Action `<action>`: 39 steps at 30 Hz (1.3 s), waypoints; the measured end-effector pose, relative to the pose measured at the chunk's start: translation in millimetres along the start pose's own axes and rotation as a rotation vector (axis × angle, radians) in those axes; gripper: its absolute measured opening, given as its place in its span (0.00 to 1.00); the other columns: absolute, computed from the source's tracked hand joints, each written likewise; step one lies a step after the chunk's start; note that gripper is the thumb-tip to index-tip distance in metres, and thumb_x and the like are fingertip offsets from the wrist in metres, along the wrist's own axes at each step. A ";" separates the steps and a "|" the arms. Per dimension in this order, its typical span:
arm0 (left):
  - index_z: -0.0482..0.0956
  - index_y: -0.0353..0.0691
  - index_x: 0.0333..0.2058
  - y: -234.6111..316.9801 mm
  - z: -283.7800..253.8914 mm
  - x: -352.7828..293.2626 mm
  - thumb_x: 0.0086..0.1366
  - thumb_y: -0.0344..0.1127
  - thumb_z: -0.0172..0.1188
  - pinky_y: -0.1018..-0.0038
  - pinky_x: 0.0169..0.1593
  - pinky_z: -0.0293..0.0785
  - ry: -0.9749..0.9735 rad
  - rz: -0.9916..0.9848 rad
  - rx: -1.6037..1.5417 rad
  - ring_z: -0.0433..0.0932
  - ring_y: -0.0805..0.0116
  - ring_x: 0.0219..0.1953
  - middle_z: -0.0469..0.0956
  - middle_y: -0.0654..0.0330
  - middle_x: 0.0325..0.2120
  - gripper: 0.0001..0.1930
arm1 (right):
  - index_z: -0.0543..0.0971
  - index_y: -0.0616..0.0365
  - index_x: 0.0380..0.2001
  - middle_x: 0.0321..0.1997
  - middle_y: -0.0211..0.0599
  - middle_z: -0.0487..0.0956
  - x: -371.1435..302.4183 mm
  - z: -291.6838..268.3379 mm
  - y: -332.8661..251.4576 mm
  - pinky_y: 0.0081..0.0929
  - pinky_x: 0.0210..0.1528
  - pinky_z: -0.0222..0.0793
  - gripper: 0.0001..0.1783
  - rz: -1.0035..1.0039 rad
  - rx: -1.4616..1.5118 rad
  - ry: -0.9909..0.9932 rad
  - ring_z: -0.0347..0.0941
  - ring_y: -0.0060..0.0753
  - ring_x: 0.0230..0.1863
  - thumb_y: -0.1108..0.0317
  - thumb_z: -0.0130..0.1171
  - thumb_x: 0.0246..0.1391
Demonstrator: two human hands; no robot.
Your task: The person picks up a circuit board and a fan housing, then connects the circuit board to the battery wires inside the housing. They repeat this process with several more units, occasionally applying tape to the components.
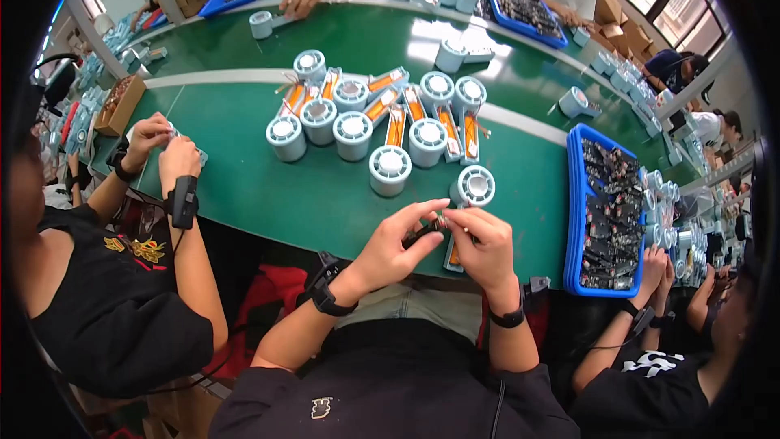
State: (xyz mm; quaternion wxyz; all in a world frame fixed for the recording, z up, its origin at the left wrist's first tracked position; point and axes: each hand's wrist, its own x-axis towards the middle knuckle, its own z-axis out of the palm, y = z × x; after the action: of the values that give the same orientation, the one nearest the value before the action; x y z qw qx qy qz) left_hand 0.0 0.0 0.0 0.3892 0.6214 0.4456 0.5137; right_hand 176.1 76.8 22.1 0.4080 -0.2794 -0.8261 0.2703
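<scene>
Near the table's front edge, my left hand [392, 245] pinches a small dark part [421, 234], which looks like a little circuit board with thin wires. My right hand [487, 250] meets it there, its thumb and fingers closed at the part's wire end. Fingers cover much of the piece. Just beyond my hands stands a light-blue fan body [473, 185] with a round slotted head; its handle, with an orange strip inside, runs partly hidden beneath my right hand. Farther off, several similar fan bodies [353, 135] lie grouped, their open handles showing orange batteries [396, 127] and wires.
To the right, a blue tray [574, 219] holds many dark small parts. A pale rail [520, 120] divides my green table [244, 171] from the green belt beyond, where a fan body [574, 102] lies. Co-workers sit at left, right and across; another blue tray [526, 26] stands opposite.
</scene>
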 end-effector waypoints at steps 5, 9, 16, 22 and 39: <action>0.76 0.36 0.60 8.0 7.6 -1.2 0.71 0.24 0.57 0.78 0.37 0.80 0.142 -0.208 -0.252 0.81 0.75 0.32 0.76 0.61 0.43 0.20 | 0.86 0.62 0.35 0.30 0.41 0.84 -6.9 1.5 -3.2 0.27 0.27 0.73 0.07 0.059 0.028 0.044 0.79 0.34 0.25 0.79 0.69 0.51; 0.78 0.34 0.58 6.6 4.3 1.4 0.72 0.24 0.56 0.78 0.36 0.79 0.115 -0.139 -0.129 0.80 0.75 0.31 0.76 0.60 0.44 0.17 | 0.86 0.62 0.34 0.30 0.39 0.84 -8.4 6.5 -4.2 0.25 0.27 0.73 0.07 0.021 0.020 0.104 0.78 0.31 0.25 0.80 0.70 0.50; 0.79 0.33 0.57 5.0 1.9 5.3 0.73 0.25 0.55 0.78 0.38 0.79 0.090 -0.050 -0.120 0.80 0.75 0.34 0.75 0.59 0.46 0.16 | 0.86 0.62 0.32 0.29 0.38 0.84 -9.5 6.3 -2.8 0.24 0.25 0.72 0.07 0.003 -0.053 0.157 0.79 0.29 0.25 0.82 0.71 0.47; 0.78 0.32 0.55 -0.1 5.0 2.3 0.72 0.23 0.55 0.79 0.39 0.79 0.075 -0.065 -0.138 0.81 0.75 0.37 0.75 0.58 0.47 0.15 | 0.85 0.62 0.31 0.30 0.40 0.84 -9.9 7.5 -4.6 0.26 0.25 0.72 0.08 -0.085 -0.144 0.172 0.79 0.34 0.25 0.82 0.71 0.46; 0.76 0.30 0.55 4.2 11.6 6.2 0.71 0.22 0.58 0.76 0.39 0.85 0.158 -0.069 -0.117 0.86 0.68 0.37 0.75 0.55 0.47 0.15 | 0.83 0.60 0.30 0.26 0.36 0.82 -0.7 10.9 -10.7 0.31 0.27 0.75 0.08 -0.099 -0.294 0.117 0.79 0.39 0.26 0.79 0.70 0.45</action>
State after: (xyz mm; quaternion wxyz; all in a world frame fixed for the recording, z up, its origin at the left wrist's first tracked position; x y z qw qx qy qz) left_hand 12.5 4.4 3.8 0.4059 0.5395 0.4654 0.5724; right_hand 164.9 66.5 23.3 0.4227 -0.3104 -0.8444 0.1094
